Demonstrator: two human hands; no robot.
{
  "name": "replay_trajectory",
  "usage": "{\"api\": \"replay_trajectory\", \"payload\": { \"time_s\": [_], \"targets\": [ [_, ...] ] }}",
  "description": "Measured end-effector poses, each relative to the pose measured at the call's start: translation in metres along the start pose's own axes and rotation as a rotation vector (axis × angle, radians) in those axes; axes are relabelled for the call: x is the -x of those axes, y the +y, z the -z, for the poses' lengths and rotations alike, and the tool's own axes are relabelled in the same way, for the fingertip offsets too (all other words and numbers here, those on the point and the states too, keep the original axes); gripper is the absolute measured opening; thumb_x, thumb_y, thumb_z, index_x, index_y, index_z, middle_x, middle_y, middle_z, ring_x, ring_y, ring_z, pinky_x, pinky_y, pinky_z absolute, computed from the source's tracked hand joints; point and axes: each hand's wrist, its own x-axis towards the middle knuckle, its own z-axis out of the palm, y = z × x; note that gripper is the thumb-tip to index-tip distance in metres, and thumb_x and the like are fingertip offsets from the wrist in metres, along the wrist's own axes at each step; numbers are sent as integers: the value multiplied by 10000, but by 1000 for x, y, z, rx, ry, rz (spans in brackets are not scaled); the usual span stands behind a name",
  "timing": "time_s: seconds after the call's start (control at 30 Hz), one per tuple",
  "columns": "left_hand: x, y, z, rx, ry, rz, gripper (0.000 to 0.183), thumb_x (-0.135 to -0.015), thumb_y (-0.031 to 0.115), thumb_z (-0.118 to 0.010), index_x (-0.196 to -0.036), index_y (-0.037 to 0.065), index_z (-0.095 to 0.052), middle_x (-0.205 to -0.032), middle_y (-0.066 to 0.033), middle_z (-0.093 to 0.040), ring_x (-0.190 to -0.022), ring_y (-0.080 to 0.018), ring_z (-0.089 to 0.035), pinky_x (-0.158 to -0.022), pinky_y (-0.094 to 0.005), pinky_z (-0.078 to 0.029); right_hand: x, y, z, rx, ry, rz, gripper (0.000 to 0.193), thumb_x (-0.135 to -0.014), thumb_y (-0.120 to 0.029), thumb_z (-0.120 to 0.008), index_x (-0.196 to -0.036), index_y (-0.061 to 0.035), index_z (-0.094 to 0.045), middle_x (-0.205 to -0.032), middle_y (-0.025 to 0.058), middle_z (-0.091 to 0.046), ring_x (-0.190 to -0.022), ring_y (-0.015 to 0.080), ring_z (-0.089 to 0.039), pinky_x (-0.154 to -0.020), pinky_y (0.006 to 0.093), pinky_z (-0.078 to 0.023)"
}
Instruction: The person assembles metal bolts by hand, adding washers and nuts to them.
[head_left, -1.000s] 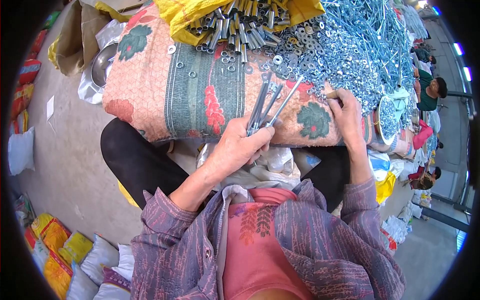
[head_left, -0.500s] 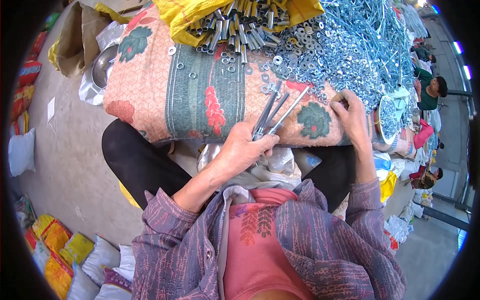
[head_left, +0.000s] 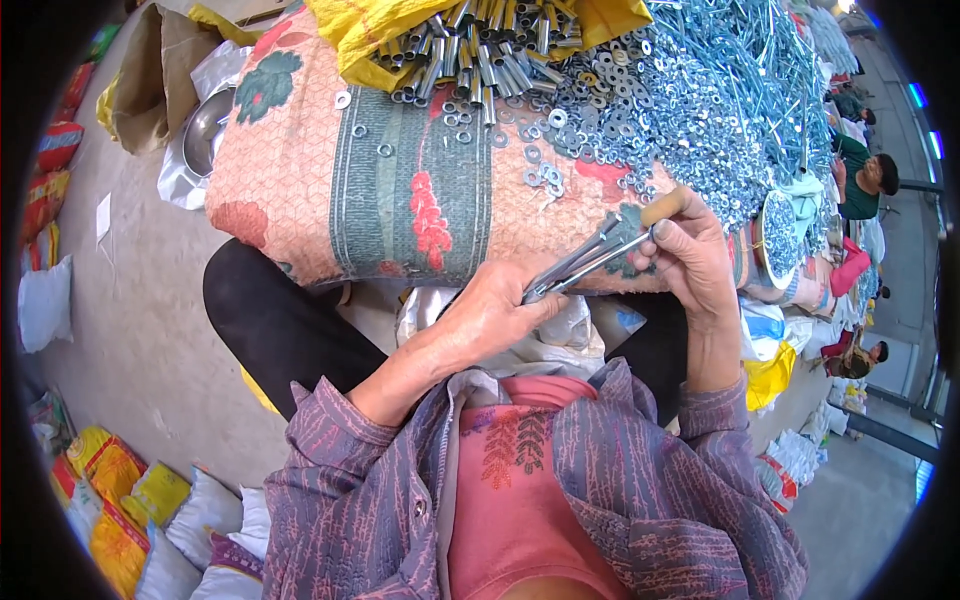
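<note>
A low table (head_left: 300,190) draped in a pink and grey-green flowered cloth fills the upper middle of the view, with the person seated against its near edge. A great heap of silvery washers and long bolts (head_left: 720,90) covers its far right part. A yellow sheet (head_left: 370,30) at the far edge carries a pile of short metal tubes (head_left: 470,50), and loose washers (head_left: 385,150) lie scattered on the bare cloth in front of it. A steel bowl (head_left: 205,125) sits on the floor just beside the table's left end, next to a brown sack (head_left: 150,80). Coloured bags (head_left: 110,490) lie on the floor at lower left.

The left hand (head_left: 490,320) is clenched around the near ends of a small bundle of metal rods (head_left: 580,265), which slant up and to the right over the table's front edge. The right hand (head_left: 690,255) closes its fingers around the far ends of the same rods, thumb (head_left: 665,208) raised. The rods are thus held between both hands, above the lap and the cloth's edge, close to the washer heap.
</note>
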Motion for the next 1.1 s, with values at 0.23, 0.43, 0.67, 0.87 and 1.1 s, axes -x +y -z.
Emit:
{"api": "replay_trajectory", "payload": {
  "time_s": [0.23, 0.43, 0.67, 0.87, 1.1],
  "targets": [
    [-2, -4, -4, 193, -19, 134, 181, -836, 128, -623, -966, 3, -632, -663, 6, -558, -595, -34, -476, -523, -217, -391, 16, 19, -12, -24, -126, -76, 432, -937, -348, -462, -1045, 58, -561, -794, 130, -619, -649, 165, -601, -582, 256, -502],
    [0, 5, 2, 381, -1, 240, 160, -826, 179, -658, -877, 39, -600, -604, 32, -530, -507, -20, -431, -448, -192, -324, 1, 5, 2, 614, 24, 106, 398, -842, -300, -602, -1073, 23, -587, -824, 91, -617, -674, 154, -586, -599, 267, -465],
    [-3, -1, 0, 366, 43, 212, 167, -831, 178, -642, -930, 51, -597, -587, 44, -494, -467, -14, -407, -413, -181, -299, -39, 13, 36, 1475, 386, 388, 129, -785, -141, -629, -817, -21, -596, -776, 131, -552, -664, 261, -574, -639, 366, -449],
    [-2, -7, 1, 384, 52, 260, 158, -840, 165, -624, -932, 41, -592, -593, 44, -493, -479, -15, -408, -423, -183, -306, -33, 1, 34, 1280, 473, 288, 77, -793, -69, -608, -832, -6, -587, -775, 96, -606, -633, 167, -602, -554, 302, -466],
    [-5, -4, -3, 288, 2, 132, 130, -849, 171, -623, -876, 47, -593, -592, 40, -515, -472, -16, -401, -417, -189, -306, -6, -2, -9, 397, 109, 253, 137, -849, 1, -569, -980, 39, -571, -862, 87, -611, -688, 117, -604, -640, 235, -532]
  ]
}}
